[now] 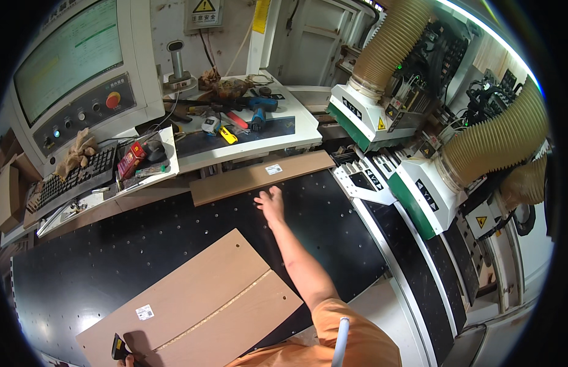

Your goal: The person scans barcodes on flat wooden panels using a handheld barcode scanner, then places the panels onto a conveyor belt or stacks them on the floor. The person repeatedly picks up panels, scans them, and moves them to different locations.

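Note:
My left hand, at the lower left and mostly cut off by the view's rim, grips a black handheld scanner with yellow on it. Under the scanner lie brown boards; a white label is stuck on them, and a pale, speckled edge line runs lengthwise across. Stretched forward, my right hand holds nothing, its fingers apart and slightly bent. It is just on the near side of a long, narrow brown board that carries a small label. Whether the fingertips touch that board, I cannot tell.
The black machine bed bears the boards. Two white machine heads with green brushes and ribbed hoses stand right. Behind, a white shelf holds a blue drill and yellow cutter. A keyboard and control screen are left.

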{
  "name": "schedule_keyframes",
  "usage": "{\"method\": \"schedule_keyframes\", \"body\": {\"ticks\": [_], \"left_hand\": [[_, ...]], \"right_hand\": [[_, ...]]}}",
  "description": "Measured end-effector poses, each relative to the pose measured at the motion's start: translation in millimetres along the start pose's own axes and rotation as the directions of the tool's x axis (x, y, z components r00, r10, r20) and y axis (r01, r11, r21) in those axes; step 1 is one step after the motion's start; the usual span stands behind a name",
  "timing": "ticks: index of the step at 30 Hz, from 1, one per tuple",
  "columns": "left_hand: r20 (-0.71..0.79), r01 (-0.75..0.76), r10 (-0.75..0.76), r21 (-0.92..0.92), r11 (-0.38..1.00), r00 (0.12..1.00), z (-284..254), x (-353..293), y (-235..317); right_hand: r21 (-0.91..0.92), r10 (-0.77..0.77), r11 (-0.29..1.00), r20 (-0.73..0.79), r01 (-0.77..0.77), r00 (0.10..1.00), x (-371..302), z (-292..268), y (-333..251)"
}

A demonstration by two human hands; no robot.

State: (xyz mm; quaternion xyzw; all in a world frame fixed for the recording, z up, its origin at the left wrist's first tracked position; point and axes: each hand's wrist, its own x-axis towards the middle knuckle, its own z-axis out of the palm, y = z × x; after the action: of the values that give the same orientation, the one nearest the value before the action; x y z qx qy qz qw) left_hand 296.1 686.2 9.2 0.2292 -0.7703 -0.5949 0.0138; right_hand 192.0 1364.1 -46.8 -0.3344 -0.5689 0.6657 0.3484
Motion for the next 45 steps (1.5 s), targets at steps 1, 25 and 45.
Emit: {"method": "schedule_keyframes", "body": {"ticks": [1,25,45], "left_hand": [[0.006,-0.002,0.002,0.002,1.000,1.000,0,1,0],[-0.094,0.160,-0.154,0.068,0.985,0.984,-41,-107,-12],[-0.106,0.182,-0.253,-0.446,0.877,0.962,-48,-216,-68]], "right_hand": [[-0.022,-0.016,1.000,0.004,0.016,1.000,1,13,0],[-0.001,-0.118,0.993,0.061,0.119,0.991,82,-31,16],[-0.732,0.090,0.362,0.644,0.577,0.760,-103,-177,-3]]}}
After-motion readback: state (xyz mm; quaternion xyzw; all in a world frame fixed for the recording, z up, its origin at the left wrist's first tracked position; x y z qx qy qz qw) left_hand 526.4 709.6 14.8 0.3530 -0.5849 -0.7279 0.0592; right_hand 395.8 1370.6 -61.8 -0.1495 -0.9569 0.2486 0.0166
